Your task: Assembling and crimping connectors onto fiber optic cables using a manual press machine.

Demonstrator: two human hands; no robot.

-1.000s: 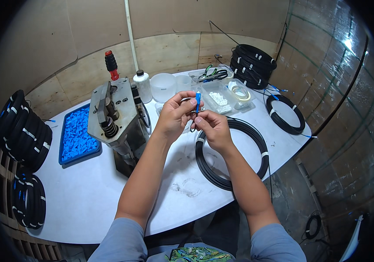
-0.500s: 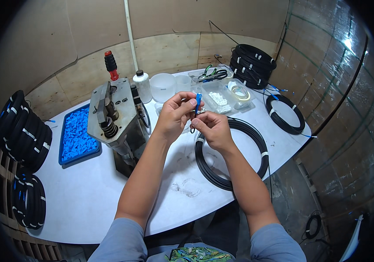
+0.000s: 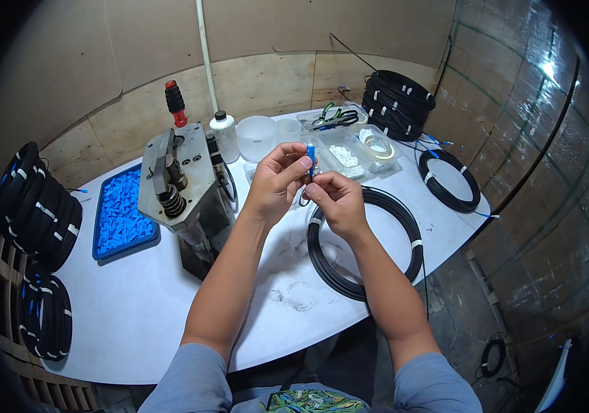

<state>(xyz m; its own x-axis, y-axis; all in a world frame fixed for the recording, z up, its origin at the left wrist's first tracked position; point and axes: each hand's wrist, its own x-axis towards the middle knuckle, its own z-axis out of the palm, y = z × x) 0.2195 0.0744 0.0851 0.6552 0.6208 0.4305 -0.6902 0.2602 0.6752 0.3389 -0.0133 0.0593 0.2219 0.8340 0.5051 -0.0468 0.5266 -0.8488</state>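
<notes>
A small blue cable connector (image 3: 311, 153) stands upright between my hands, above the white table. My left hand (image 3: 275, 184) pinches its side between thumb and fingers. Just below it, my right hand (image 3: 339, 203) is closed with thumb and fingertips on the thin black cable at the connector's lower end. A short dark loop of that cable (image 3: 303, 200) curves down beside the right thumb. On the table under my right forearm lies a black cable coil (image 3: 415, 256) bound with white ties.
A metal hand press (image 3: 191, 175) stands left of my hands, beside a blue tray (image 3: 126, 255) of blue connector pieces. Behind are a white bottle (image 3: 223, 138), clear tubs (image 3: 256, 138), a box of white parts (image 3: 342, 160) and tape (image 3: 377, 144). Cable coils (image 3: 397, 103) line both sides.
The blue connector has turned slightly and sits more upright. My right fingertips have shifted a little along its lower end; my left hand has hardly moved.
</notes>
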